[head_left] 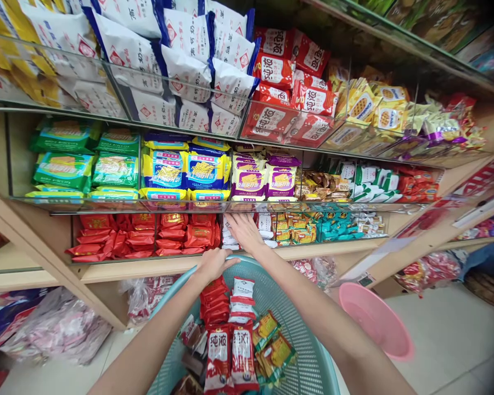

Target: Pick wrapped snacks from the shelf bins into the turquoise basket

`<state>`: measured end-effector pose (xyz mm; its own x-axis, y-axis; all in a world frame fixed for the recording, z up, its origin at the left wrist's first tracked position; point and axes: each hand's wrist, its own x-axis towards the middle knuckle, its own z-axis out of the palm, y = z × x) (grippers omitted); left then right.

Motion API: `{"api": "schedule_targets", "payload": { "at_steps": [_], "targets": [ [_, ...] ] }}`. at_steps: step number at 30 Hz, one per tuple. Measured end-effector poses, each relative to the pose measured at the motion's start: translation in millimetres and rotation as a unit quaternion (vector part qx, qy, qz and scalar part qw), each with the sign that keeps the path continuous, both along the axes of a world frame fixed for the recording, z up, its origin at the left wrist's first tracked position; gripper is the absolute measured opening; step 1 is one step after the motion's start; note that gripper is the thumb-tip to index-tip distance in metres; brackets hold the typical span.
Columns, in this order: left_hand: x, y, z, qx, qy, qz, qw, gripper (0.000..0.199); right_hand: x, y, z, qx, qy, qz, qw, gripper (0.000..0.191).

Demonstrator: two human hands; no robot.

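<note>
My left hand (212, 265) is closed over the far rim of a blue-green plastic basket (308, 329), just in front of the lowest shelf. Above and to the right, my right hand (242, 229) reaches into that shelf, fingers stretched out over small white snack packets (265, 224); its fingertips are partly hidden under the shelf above. Inside the basket lie red-and-white snack packets (230, 356), a stack of white packets (242, 299), a row of red packets (214, 302), yellow-green packets (274, 348) and some brown ones.
Red packets (144, 236) and teal packets (338, 224) flank the white ones. Soda biscuit packs (164, 170) fill the middle shelf behind a clear front edge. A pink basin (374, 321) stands on the floor at right. Plastic-bagged goods (57, 329) lie at lower left.
</note>
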<state>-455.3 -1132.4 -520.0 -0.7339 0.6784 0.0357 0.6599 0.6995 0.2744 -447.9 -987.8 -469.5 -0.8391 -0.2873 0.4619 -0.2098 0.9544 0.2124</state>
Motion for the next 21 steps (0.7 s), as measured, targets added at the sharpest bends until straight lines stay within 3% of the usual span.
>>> {"api": "schedule_targets", "payload": {
  "at_steps": [21],
  "targets": [
    [-0.4,0.4,0.4,0.002,-0.001,-0.005,1.000,0.056,-4.7,-0.8,-1.2,0.006,-0.013,-0.021,1.000,0.043]
  ]
}}
